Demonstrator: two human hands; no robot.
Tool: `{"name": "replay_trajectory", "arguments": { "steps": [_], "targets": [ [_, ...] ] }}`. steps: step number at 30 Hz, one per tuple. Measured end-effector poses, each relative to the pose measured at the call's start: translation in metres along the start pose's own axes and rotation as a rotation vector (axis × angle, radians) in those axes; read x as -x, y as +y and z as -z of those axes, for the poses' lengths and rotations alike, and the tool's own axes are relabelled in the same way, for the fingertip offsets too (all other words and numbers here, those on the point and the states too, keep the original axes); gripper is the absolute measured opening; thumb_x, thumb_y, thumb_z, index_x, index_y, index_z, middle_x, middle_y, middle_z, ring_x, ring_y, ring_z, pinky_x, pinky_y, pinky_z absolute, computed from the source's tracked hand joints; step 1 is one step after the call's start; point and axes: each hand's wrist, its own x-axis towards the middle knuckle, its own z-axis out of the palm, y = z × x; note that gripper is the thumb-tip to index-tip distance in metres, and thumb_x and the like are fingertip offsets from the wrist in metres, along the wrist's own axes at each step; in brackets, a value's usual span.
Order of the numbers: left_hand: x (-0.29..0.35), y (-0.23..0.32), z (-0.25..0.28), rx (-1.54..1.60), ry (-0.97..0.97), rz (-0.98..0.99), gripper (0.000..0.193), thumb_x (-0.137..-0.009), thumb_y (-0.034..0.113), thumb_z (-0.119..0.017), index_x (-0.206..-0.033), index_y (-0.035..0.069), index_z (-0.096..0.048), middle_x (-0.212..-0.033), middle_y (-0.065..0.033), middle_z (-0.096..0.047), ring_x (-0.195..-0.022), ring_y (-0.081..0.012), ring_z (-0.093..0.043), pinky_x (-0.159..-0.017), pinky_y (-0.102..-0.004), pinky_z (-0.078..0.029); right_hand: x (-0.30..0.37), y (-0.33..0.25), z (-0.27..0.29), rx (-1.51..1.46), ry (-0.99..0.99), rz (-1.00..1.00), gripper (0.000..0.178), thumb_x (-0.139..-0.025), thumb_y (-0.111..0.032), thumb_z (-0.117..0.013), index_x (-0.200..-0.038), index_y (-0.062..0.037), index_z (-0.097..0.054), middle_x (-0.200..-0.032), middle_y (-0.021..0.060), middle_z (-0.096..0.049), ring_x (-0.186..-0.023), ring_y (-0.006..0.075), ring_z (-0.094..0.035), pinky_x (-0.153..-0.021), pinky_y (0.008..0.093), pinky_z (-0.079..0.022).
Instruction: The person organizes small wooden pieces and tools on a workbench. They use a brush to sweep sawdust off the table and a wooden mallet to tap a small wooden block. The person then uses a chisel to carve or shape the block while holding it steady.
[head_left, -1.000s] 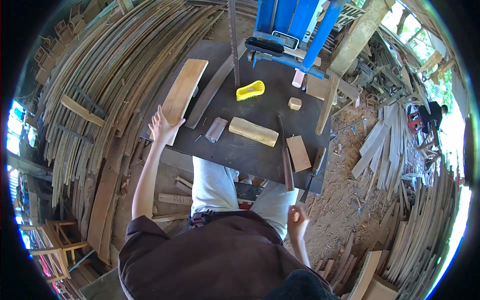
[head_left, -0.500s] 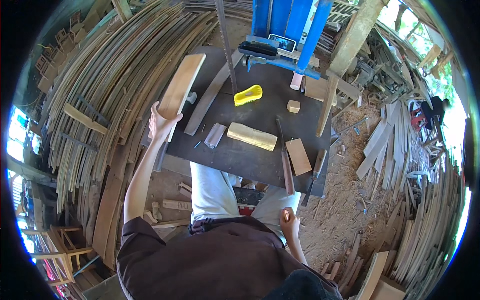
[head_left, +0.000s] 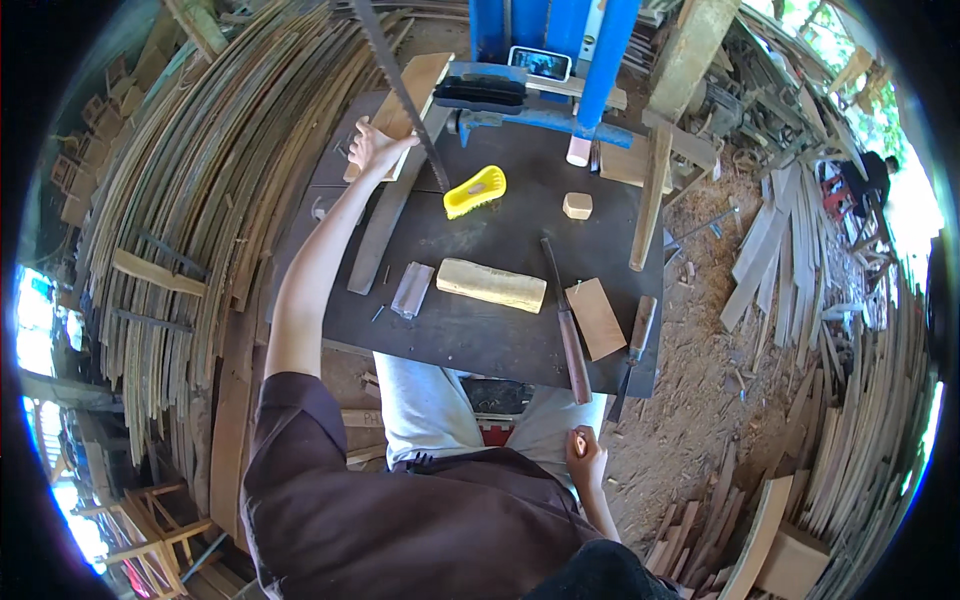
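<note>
1. Here, in the head view, the left hand grips the near end of a pale, flat, rectangular wooden board, fingers over its left edge and thumb toward the right.
2. That board is at the far left of the dark flat-topped table, partly behind a long toothed metal blade; whether it rests on the tabletop, I cannot tell.
3. The right hand is near the person's right thigh, fingers curled in; I cannot tell whether they enclose anything.
4. Right of the blade's lower end sits a yellow oval brush.
5. Nearer the person lies a pale, elongated wooden chunk, with a small greyish wooden piece just left of it.
</note>
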Motion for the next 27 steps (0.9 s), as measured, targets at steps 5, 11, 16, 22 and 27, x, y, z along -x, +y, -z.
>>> {"name": "replay_trajectory", "arguments": {
  "steps": [5, 11, 16, 22, 27],
  "targets": [
    [0.008, 0.012, -0.049, -0.047, 0.014, 0.016, 0.113, -0.046, 0.056, -0.086, -0.130, 0.004, -0.032, -0.117, -0.0235, -0.055, -0.114, -0.0379, -0.051, -0.096, -0.0499, -0.036, -0.003, 0.005, -0.006, -0.025, 0.048, 0.084, 0.015, -0.086, -0.025, -0.064, -0.093, -0.0120, -0.060, -0.069, 0.0147, -0.065, -0.062, 0.0360, -0.064, -0.053, 0.0429, -0.048],
    [0.013, 0.007, -0.075, -0.041, 0.004, -0.035, 0.111, -0.045, 0.054, -0.087, -0.129, 0.005, -0.034, -0.118, -0.0213, -0.054, -0.115, -0.0370, -0.049, -0.097, -0.0491, -0.034, -0.005, -0.005, 0.001, -0.075, 0.039, 0.059, 0.011, -0.084, -0.018, -0.066, -0.089, -0.0109, -0.060, -0.068, 0.0148, -0.064, -0.061, 0.0351, -0.064, -0.052, 0.0420, -0.047],
    [0.008, -0.006, -0.090, -0.004, -0.012, 0.000, 0.121, -0.046, 0.059, -0.086, -0.135, 0.002, -0.028, -0.122, -0.0221, -0.050, -0.117, -0.0368, -0.046, -0.099, -0.0489, -0.033, -0.006, 0.002, -0.006, -0.052, 0.074, 0.122, 0.009, -0.085, -0.017, -0.066, -0.088, -0.0100, -0.060, -0.065, 0.0145, -0.063, -0.059, 0.0349, -0.063, -0.052, 0.0417, -0.047],
    [0.023, -0.038, -0.066, 0.069, 0.054, -0.306, 0.103, -0.064, 0.062, -0.074, -0.136, 0.001, -0.033, -0.134, -0.0285, -0.039, -0.129, -0.0406, -0.035, -0.109, -0.0539, -0.023, -0.007, -0.002, -0.005, -0.069, 0.079, 0.138, 0.009, -0.086, -0.017, -0.064, -0.089, -0.0091, -0.061, -0.068, 0.0155, -0.063, -0.059, 0.0347, -0.064, -0.052, 0.0407, -0.048],
    [0.100, -0.100, 0.014, 0.035, 0.167, -0.508, 0.068, -0.082, 0.041, -0.065, -0.129, -0.003, -0.043, -0.134, -0.0290, -0.039, -0.130, -0.0430, -0.033, -0.111, -0.0545, -0.019, -0.004, -0.004, -0.007, -0.118, 0.120, 0.168, 0.008, -0.088, -0.014, -0.063, -0.090, -0.0063, -0.060, -0.064, 0.0145, -0.058, -0.054, 0.0297, -0.058, -0.051, 0.0361, -0.045]
  ]
}}
